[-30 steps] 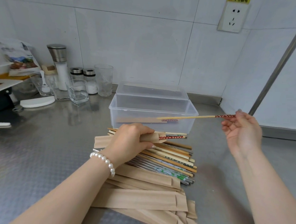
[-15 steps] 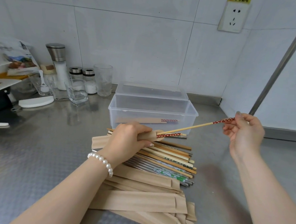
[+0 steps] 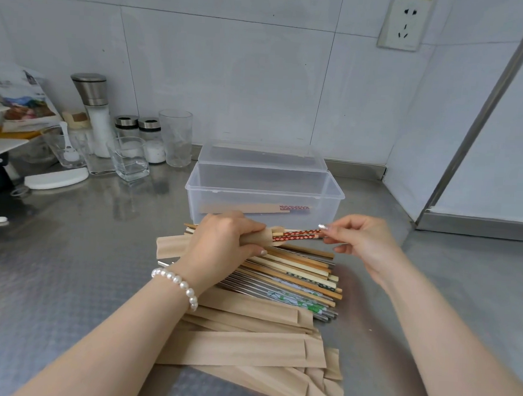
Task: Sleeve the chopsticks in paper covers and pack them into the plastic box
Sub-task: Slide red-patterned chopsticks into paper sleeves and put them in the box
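My left hand (image 3: 224, 241) grips a brown paper sleeve (image 3: 171, 247) lying across the chopstick pile. Two red-patterned chopsticks (image 3: 297, 235) stick out of its open right end. My right hand (image 3: 361, 240) pinches their patterned ends between thumb and fingertips. Behind my hands stands the clear plastic box (image 3: 333, 199), lid open, with one sleeved pair (image 3: 253, 208) lying inside. Loose chopsticks (image 3: 304, 280) of wood and metal lie in a pile below my hands, and empty paper sleeves (image 3: 238, 349) are stacked nearer to me.
On the steel counter (image 3: 65, 277) at the back left stand a salt grinder (image 3: 95, 111), two small shakers (image 3: 140, 137), glasses (image 3: 129, 162) and a white lid (image 3: 56, 179). A metal post (image 3: 479, 119) runs up the right wall.
My right hand has moved left and slid the second red-patterned chopstick into the sleeve beside the first. My left hand has stayed on the sleeve.
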Available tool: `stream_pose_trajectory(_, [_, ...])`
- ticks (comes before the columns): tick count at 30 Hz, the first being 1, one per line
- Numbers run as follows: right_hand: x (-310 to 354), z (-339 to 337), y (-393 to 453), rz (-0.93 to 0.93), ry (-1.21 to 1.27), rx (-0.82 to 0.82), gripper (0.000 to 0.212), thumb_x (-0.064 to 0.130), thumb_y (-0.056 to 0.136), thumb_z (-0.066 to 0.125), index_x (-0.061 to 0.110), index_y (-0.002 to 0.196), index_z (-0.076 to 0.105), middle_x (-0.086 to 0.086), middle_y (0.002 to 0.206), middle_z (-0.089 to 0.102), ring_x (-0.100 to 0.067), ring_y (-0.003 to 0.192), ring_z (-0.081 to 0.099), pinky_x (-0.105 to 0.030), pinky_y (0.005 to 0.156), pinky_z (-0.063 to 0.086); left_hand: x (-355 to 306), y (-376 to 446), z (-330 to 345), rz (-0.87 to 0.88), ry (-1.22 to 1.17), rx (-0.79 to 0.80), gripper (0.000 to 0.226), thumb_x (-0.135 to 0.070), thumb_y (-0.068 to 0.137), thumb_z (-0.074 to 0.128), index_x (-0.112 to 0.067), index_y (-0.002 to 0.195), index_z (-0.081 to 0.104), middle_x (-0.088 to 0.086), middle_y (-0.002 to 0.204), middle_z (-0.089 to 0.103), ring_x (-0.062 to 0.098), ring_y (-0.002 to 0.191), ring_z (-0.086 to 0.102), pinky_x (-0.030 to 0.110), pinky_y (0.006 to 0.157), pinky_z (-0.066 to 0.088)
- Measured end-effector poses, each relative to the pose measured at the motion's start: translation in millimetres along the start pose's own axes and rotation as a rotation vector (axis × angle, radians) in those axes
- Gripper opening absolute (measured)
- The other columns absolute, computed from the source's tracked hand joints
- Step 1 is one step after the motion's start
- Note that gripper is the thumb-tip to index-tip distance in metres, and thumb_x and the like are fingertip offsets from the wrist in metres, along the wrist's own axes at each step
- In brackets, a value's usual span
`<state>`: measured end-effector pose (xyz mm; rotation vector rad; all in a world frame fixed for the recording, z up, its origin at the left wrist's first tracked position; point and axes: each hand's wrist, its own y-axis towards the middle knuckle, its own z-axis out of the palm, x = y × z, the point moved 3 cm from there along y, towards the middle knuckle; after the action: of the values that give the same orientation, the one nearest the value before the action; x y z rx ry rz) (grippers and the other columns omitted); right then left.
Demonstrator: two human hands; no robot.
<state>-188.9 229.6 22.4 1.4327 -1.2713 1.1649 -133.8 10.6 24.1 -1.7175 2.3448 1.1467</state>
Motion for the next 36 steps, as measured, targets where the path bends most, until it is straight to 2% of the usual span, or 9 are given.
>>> stream_pose_trajectory(5, [-1.3, 12.0, -3.0, 0.022, -0.061, 0.026, 0.015, 0.003, 0.073, 0.072, 0.014, 0.064, 0.07, 0.002, 0.058, 0.068, -0.015, 0.067, 0.064, -0.018, 0.054, 0.047, 0.9, -0.3, 2.2, 0.024, 0.012, 0.01, 0.037, -0.02, 0.068, 0.078, -0.018, 0.105, 0.069, 0.002, 0.082, 0.066, 0.024, 0.077, 0.06, 0.039, 0.074, 0.049])
stream_pose_trajectory(8, [-1.3, 15.3, -4.3, 0.019, -0.052, 0.022, 0.004, 0.008, 0.076, 0.071, 0.011, 0.076, 0.073, -0.001, 0.067, 0.07, -0.015, 0.068, 0.065, -0.02, 0.055, 0.048, 0.6, -0.1, 2.9, 0.038, 0.025, 0.005, 0.038, -0.02, 0.069, 0.077, -0.017, 0.106, 0.068, 0.003, 0.082, 0.066, 0.025, 0.077, 0.06, 0.043, 0.074, 0.049])
stream_pose_trajectory(13, [-1.7, 21.7, -4.1, 0.033, -0.05, 0.042, 0.013, 0.011, 0.085, 0.062, 0.008, 0.096, 0.07, -0.005, 0.086, 0.069, -0.016, 0.068, 0.064, -0.019, 0.053, 0.048, 3.5, -0.1, 2.0, 0.03, 0.031, -0.024, 0.039, -0.021, 0.069, 0.078, -0.015, 0.106, 0.068, 0.004, 0.082, 0.066, 0.026, 0.077, 0.061, 0.044, 0.074, 0.05])
stream_pose_trajectory(18, [1.7, 20.4, -5.9, 0.035, 0.086, 0.05, 0.012, 0.002, 0.086, 0.059, 0.003, 0.09, 0.07, -0.007, 0.07, 0.072, -0.011, 0.055, 0.06, -0.018, 0.047, 0.047, 3.1, 0.7, 3.5, 0.025, 0.001, -0.037, 0.044, -0.022, 0.068, 0.078, -0.013, 0.109, 0.066, 0.004, 0.085, 0.067, 0.025, 0.079, 0.061, 0.043, 0.078, 0.049])
stream_pose_trajectory(24, [10.7, 18.8, -9.6, -0.009, 0.29, -0.057, 0.009, -0.001, 0.083, 0.061, 0.003, 0.083, 0.069, -0.008, 0.065, 0.069, -0.012, 0.052, 0.061, -0.018, 0.049, 0.05, 2.9, 1.5, 4.5, 0.096, 0.132, -0.114, 0.057, -0.026, 0.063, 0.081, -0.019, 0.116, 0.061, 0.003, 0.104, 0.062, 0.026, 0.093, 0.058, 0.039, 0.086, 0.037])
stream_pose_trajectory(27, [20.9, 9.2, -8.4, -0.06, 0.406, -0.142, 0.008, -0.001, 0.084, 0.059, -0.001, 0.086, 0.067, -0.009, 0.064, 0.068, -0.011, 0.051, 0.06, -0.018, 0.05, 0.051, -1.6, 1.8, -11.0, 0.096, 0.215, -0.334, 0.062, -0.041, 0.066, 0.073, -0.024, 0.122, 0.054, 0.005, 0.119, 0.055, 0.021, 0.106, 0.046, 0.033, 0.09, 0.019])
stream_pose_trajectory(30, [35.3, -12.9, 2.1, -0.127, 0.481, -0.275, 0.007, 0.002, 0.086, 0.059, -0.001, 0.086, 0.065, -0.003, 0.058, 0.069, -0.008, 0.049, 0.057, -0.016, 0.049, 0.048, -4.6, 0.5, -24.7, 0.087, 0.185, -0.54, 0.048, -0.042, 0.077, 0.062, -0.023, 0.12, 0.053, 0.002, 0.118, 0.054, 0.017, 0.106, 0.043, 0.029, 0.09, 0.018])
stream_pose_trajectory(34, [49.9, -30.9, 27.6, -0.152, 0.287, -0.426, 0.006, 0.01, 0.086, 0.063, 0.011, 0.081, 0.066, 0.011, 0.049, 0.065, -0.004, 0.054, 0.049, -0.01, 0.046, 0.038, 5.5, 2.0, -21.2, 0.002, 0.164, -0.496, 0.035, -0.029, 0.078, 0.054, -0.02, 0.111, 0.058, 0.003, 0.108, 0.056, 0.014, 0.099, 0.043, 0.025, 0.084, 0.014])
stream_pose_trajectory(36, [52.9, -27.8, 41.7, -0.158, 0.165, -0.425, 0.008, 0.01, 0.084, 0.064, 0.012, 0.076, 0.066, 0.015, 0.045, 0.062, 0.003, 0.051, 0.053, -0.008, 0.056, 0.04, 11.4, 2.5, -18.2, -0.056, 0.153, -0.464, 0.034, -0.021, 0.075, 0.055, -0.02, 0.108, 0.059, 0.003, 0.106, 0.056, 0.014, 0.096, 0.044, 0.024, 0.082, 0.012])
